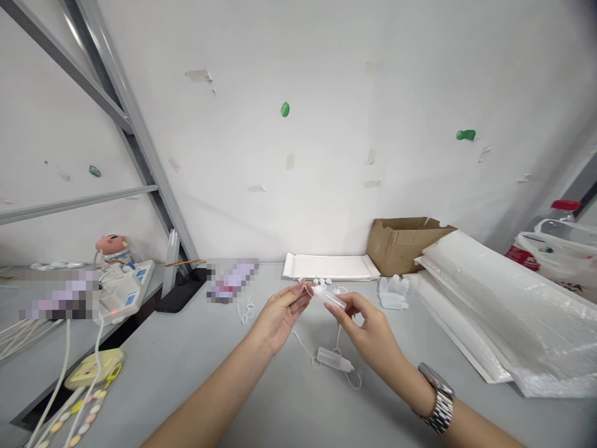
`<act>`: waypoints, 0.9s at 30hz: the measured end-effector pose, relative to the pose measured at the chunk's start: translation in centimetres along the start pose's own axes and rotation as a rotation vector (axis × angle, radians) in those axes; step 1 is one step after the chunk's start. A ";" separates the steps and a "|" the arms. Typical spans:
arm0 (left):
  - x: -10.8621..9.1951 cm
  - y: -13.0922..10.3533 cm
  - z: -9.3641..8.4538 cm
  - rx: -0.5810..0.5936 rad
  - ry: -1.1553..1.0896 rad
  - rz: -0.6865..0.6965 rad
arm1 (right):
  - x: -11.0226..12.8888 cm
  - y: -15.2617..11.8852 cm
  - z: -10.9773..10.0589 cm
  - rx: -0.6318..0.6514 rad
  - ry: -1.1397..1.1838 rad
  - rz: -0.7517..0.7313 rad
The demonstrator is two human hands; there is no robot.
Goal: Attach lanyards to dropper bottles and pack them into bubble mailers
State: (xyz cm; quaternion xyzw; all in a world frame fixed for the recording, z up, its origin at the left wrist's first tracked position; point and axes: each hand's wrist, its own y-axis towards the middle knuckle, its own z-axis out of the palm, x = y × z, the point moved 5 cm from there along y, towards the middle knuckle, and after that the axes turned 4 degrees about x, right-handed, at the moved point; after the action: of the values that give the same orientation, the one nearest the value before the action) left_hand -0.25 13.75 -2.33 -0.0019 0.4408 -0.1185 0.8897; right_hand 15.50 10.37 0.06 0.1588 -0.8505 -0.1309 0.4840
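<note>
The right hand [370,320] holds a translucent bottle [334,299] above the surface [261,398]; its grip pinches the bottle body between thumb and fingers. The bottle lies tilted, with its white tip [318,290] directed toward the left hand [282,314]. The left hand has its fingertips drawn together at the tip end; whether this grip closes on the tip or on a thin cord beside it cannot be told. A metal-band watch [438,398] is fitted on the right wrist.

A second bottle [330,358] lies on the surface below the hands, with a looped white cord [354,379] at its nozzle end. Small white caps [323,282] are located behind the held bottle, in front of a flat white tray [329,267]. Further bottles [393,302] are grouped to the right, in front of an open cardboard box [387,252]. White padded sheets [508,305] are stacked at far right. A separate coiled cord [249,306] lies left of the left hand.
</note>
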 end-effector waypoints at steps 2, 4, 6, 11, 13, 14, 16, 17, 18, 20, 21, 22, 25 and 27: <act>0.1 0.0 0.0 0.000 -0.004 -0.003 | 0.1 0.0 -0.1 0.000 -0.004 -0.003; 0.1 0.0 0.0 0.000 -0.004 -0.003 | 0.1 0.0 -0.1 0.005 -0.013 -0.005; 0.1 0.0 -0.1 0.000 -0.002 0.000 | 0.1 0.0 -0.1 0.007 -0.025 -0.008; -0.1 0.0 0.0 0.004 0.018 0.005 | 0.2 0.1 0.0 0.011 -0.043 -0.019; -0.3 0.0 0.1 0.007 0.034 0.015 | 0.3 0.1 0.0 0.015 -0.045 -0.020; -0.4 -0.1 0.1 0.009 0.041 0.022 | 0.4 0.1 -0.1 0.013 -0.045 -0.021; -0.5 -0.1 0.1 0.012 0.049 0.029 | 0.5 0.1 -0.1 0.005 -0.046 -0.021; -0.5 -0.1 0.1 0.014 0.050 0.028 | 0.5 0.0 -0.2 0.003 -0.046 -0.021; -0.5 -0.1 0.1 0.015 0.047 0.023 | 0.6 0.0 -0.2 0.004 -0.044 -0.021; -0.4 -0.1 0.1 0.017 0.037 0.006 | 0.6 0.0 -0.1 0.015 -0.040 -0.019; -0.3 0.0 0.1 0.018 0.031 -0.001 | 0.6 0.0 -0.1 0.021 -0.040 -0.019; -0.2 0.0 0.1 0.018 0.026 -0.005 | 0.6 -0.1 -0.1 0.026 -0.043 -0.018; -0.2 0.0 0.1 0.019 0.025 -0.004 | 0.5 0.0 0.0 0.034 -0.053 -0.011; -0.3 0.0 0.1 0.023 0.036 0.003 | 0.5 0.0 0.0 0.039 -0.057 -0.011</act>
State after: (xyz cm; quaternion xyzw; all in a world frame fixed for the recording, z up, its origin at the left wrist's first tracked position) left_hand -0.37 13.76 -2.05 0.0110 0.4552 -0.1221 0.8819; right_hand 15.30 10.16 0.44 0.1691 -0.8656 -0.1213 0.4555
